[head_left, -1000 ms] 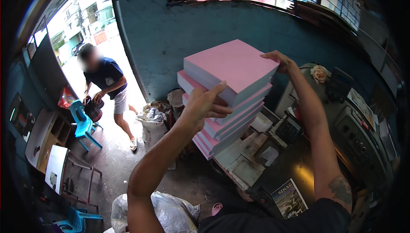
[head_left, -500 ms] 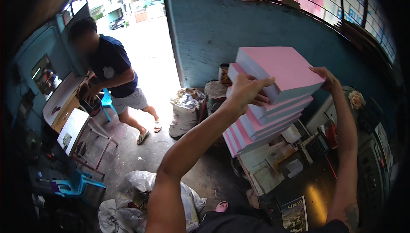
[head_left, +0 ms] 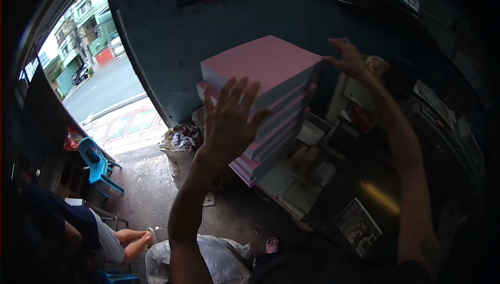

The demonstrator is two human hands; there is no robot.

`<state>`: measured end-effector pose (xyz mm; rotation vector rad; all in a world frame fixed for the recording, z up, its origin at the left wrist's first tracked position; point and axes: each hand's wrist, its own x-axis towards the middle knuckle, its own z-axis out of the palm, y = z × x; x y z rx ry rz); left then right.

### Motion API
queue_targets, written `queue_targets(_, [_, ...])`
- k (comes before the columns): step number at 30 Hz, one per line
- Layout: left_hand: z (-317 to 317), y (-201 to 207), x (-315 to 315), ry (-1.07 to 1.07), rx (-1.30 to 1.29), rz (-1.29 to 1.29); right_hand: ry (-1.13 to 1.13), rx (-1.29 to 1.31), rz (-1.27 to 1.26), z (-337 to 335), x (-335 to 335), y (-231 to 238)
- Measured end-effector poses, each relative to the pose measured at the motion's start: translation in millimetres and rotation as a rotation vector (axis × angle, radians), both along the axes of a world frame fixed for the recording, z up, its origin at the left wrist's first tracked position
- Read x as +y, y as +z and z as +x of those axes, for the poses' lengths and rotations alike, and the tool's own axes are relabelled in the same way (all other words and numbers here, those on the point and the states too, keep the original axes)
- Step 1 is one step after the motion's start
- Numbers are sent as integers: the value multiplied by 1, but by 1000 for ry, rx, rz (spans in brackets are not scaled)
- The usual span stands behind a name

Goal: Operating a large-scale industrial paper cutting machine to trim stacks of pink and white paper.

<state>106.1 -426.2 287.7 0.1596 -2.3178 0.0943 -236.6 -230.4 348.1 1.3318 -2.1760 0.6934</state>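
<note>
A tall stack of paper, with pink sheets on top and thick white and pink layers along its sides, stands on a cluttered table. The layers sit unevenly, some jutting out past others. My left hand is raised in front of the near left side of the stack, fingers spread; whether the palm touches the paper I cannot tell. At the top right corner is my right hand, its fingers apart and one fingertip at or just beside the corner. Neither hand grips anything.
Papers and boxes cover the table, with a magazine on its near side. A filled sack stands by the wall near the doorway. A plastic bag lies near my feet. Left are a blue chair and a person.
Both hands have come off their hold at the top block's corners, and the left fingers have spread. The view has swung right, so the stack appears further left and the person lower left.
</note>
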Motion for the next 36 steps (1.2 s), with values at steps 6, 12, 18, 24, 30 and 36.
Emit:
queue_targets(6, [5, -24, 32, -153, 292, 0, 12, -283, -311, 126, 174, -87])
queue_targets(12, [2, -131, 193, -791, 604, 166, -608, -585, -440, 293, 359, -311])
queue_targets(18, [5, -242, 433, -1360, -271, 232, -1546, -1030, -1105, 536, 544, -512])
queue_targets(24, [34, -264, 625, -1889, -917, -217, -1741, 180, -2453, 818, 706, -515])
queue_targets(30, [98, -281, 786, -2202, -1045, -584, -2646, 866, -1938, 1046, 779, -499])
queue_targets(36, [176, -292, 906, -2372, -1066, -797, -2578, 844, -1984, 1133, 787, -483])
